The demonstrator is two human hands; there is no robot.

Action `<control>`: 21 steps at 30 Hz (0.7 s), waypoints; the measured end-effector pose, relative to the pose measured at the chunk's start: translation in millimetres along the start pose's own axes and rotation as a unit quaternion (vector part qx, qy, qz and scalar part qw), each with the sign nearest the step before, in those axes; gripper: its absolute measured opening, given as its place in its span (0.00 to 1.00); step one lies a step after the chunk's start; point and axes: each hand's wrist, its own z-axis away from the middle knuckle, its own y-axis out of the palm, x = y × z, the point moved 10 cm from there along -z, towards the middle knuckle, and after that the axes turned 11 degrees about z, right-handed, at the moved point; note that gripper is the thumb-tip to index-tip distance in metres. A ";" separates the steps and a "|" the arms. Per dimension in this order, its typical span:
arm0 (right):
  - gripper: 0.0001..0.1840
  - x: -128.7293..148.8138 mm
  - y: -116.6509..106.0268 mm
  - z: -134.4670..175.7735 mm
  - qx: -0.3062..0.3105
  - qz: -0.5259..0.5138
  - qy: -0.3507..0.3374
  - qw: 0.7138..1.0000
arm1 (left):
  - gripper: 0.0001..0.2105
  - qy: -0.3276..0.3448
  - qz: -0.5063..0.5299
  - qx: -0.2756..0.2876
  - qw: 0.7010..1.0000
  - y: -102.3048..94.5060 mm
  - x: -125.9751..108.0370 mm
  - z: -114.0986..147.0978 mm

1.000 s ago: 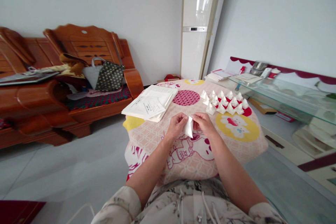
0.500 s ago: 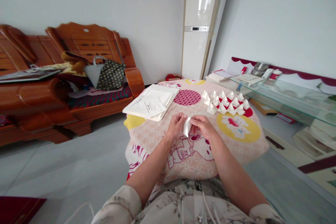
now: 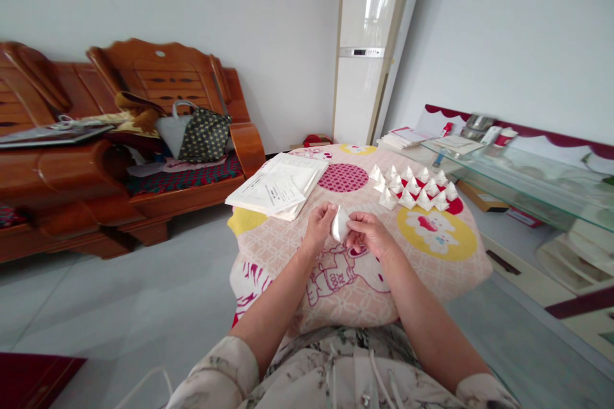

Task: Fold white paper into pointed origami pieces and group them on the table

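Observation:
A small piece of folded white paper (image 3: 340, 223) is held up between my two hands over the near half of the table. The fingers of my left hand (image 3: 320, 225) pinch its left edge. On its right side, my right hand (image 3: 370, 232) grips it between thumb and fingertips. Several white folded paper shapes (image 3: 413, 189) with pointed tops stand in rows at the right of the table. Left of my hands lies a stack of printed paper sheets (image 3: 278, 186), with one smaller piece slanted on top.
A patterned cloth covers the round table (image 3: 288, 262). To the right runs a glass-topped cabinet (image 3: 527, 179) bearing papers, metal bowls and a paper cup. A wooden sofa (image 3: 163, 77) with a bag (image 3: 205, 134) stands at left. Behind is a tall white air conditioner (image 3: 361, 89).
The folded paper has turned and looks wider and more opened out between my hands. My fingers have shifted slightly along its edges. The standing paper shapes and the stack stay put.

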 end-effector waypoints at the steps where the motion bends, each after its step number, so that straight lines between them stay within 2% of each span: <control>1: 0.17 -2.2 3.0 -0.7 0.012 -0.017 0.005 1.000 | 0.25 -0.001 0.002 -0.004 1.000 -0.4 0.1 0.2; 6: 0.19 -8.4 15.5 -3.1 0.058 -0.070 0.016 0.996 | 0.26 -0.019 0.006 -0.011 1.000 1.6 1.0 3.6; 11: 0.16 -11.7 23.8 -4.1 0.082 -0.083 0.015 0.993 | 0.27 -0.049 0.026 -0.007 0.998 4.0 8.2 4.7; 16: 0.15 -7.7 25.1 -4.0 0.088 -0.091 -0.008 0.992 | 0.27 -0.067 0.060 0.005 0.996 6.4 15.5 2.9; 21: 0.14 -6.7 20.3 -6.1 0.069 -0.103 -0.018 0.992 | 0.26 -0.067 0.072 0.007 0.995 7.4 13.9 3.0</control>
